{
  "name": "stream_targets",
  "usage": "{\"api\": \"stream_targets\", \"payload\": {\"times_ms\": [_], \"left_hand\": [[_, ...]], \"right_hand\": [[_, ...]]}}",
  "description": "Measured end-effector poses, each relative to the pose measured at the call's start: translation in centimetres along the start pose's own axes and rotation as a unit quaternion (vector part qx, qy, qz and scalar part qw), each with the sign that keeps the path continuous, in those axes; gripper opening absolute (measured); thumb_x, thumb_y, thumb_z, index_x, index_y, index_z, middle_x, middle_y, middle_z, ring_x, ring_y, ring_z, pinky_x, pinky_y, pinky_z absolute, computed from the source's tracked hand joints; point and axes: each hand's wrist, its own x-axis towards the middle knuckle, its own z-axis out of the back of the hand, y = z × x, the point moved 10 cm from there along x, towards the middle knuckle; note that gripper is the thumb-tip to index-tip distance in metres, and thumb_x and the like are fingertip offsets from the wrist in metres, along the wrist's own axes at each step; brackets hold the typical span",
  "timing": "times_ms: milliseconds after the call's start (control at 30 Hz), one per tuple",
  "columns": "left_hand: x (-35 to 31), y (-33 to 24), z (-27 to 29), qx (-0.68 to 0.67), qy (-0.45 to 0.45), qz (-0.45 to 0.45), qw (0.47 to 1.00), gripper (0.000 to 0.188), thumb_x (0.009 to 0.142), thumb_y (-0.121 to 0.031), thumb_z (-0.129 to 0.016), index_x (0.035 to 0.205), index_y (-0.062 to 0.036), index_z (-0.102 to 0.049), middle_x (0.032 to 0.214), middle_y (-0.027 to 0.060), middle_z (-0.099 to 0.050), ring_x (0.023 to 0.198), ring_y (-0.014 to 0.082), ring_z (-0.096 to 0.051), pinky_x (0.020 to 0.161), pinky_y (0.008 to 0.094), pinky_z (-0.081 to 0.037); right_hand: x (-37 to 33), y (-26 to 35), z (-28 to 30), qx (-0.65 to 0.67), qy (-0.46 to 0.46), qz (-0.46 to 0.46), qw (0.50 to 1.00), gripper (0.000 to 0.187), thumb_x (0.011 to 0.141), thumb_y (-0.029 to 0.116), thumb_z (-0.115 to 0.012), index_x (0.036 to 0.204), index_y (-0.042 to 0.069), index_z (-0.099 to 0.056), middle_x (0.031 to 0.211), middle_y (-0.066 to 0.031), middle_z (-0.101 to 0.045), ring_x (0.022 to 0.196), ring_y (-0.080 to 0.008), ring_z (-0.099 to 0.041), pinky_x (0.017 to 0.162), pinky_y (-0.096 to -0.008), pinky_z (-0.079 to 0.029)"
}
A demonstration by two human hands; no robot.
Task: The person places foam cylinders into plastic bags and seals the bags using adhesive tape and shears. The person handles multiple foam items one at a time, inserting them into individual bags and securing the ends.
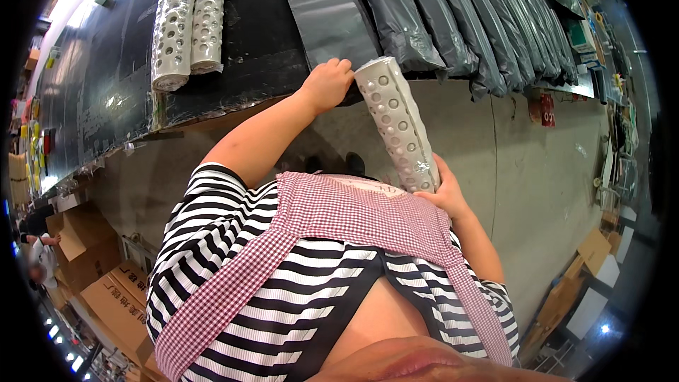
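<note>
A whitish rolled mat [397, 126], dotted with round holes and wrapped in clear plastic, slants in front of my body. My right hand [447, 192] grips its lower end near the apron. The roll's upper end reaches the table edge, close beside the fingers of my left hand [328, 85]. Those fingers are curled closed at the near edge of a flat grey plastic bag [327, 10] and seem to pinch it; the fingertips are partly hidden. Two similar wrapped rolls, a left one [173, 25] and a right one [209, 18], lie side by side further left on the black table [106, 49].
Several filled grey bags [403, 18] lie in a row on the table to the right. Cardboard boxes [117, 304] stand on the floor at the lower left, near another person [44, 258]. Concrete floor [523, 163] stretches below the table edge.
</note>
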Motion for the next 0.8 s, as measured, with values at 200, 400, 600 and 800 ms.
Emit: {"api": "stream_targets", "payload": {"times_ms": [200, 400, 600, 800], "left_hand": [[-0.6, 9.0, -0.3, -0.485, -0.077, 0.209, 0.846, 0.017, 0.091, -0.011, -0.072, 0.103, 0.0007, -0.075, 0.099, 0.0038, -0.073, 0.089, 0.0111, -0.066, 0.082, 0.0274, -0.052], [-0.8, 10.3, 4.3, -0.457, -0.189, 0.136, 0.859, 0.018, 0.088, -0.009, -0.07, 0.102, 0.0014, -0.074, 0.103, 0.009, -0.074, 0.091, 0.0202, -0.07, 0.084, 0.0314, -0.054], [0.6, 8.9, 12.1, -0.096, -0.434, -0.002, 0.896, 0.011, 0.087, -0.005, -0.068, 0.096, -0.0022, -0.073, 0.107, 0.0083, -0.075, 0.089, 0.028, -0.071, 0.079, 0.0339, -0.056], [2.7, 21.0, 8.5, -0.298, -0.417, 0.252, 0.821, 0.009, 0.09, -0.01, -0.068, 0.094, -0.0034, -0.071, 0.101, 0.0114, -0.076, 0.085, 0.0267, -0.073, 0.081, 0.0326, -0.055]], "right_hand": [[2.4, 4.0, -1.8, -0.237, -0.026, 0.035, 0.97, 0.104, 0.064, 0.028, -0.088, 0.154, 0.009, -0.038, 0.137, -0.0179, -0.06, 0.127, -0.0321, -0.058, 0.106, -0.0397, -0.046], [5.1, 6.0, -2.2, -0.371, -0.089, 0.046, 0.923, 0.104, 0.067, 0.039, -0.084, 0.155, 0.011, -0.037, 0.131, -0.0206, -0.062, 0.118, -0.0392, -0.061, 0.1, -0.0457, -0.05], [11.2, 8.9, -3.9, -0.3, -0.078, 0.003, 0.951, 0.104, 0.07, 0.043, -0.083, 0.155, 0.006, -0.035, 0.133, -0.0244, -0.061, 0.121, -0.0387, -0.061, 0.1, -0.0432, -0.049], [16.2, 14.2, -11.0, -0.369, 0.008, 0.058, 0.928, 0.119, 0.075, 0.047, -0.08, 0.16, -0.001, -0.011, 0.13, -0.0276, -0.059, 0.118, -0.0426, -0.061, 0.102, -0.0436, -0.05]]}}
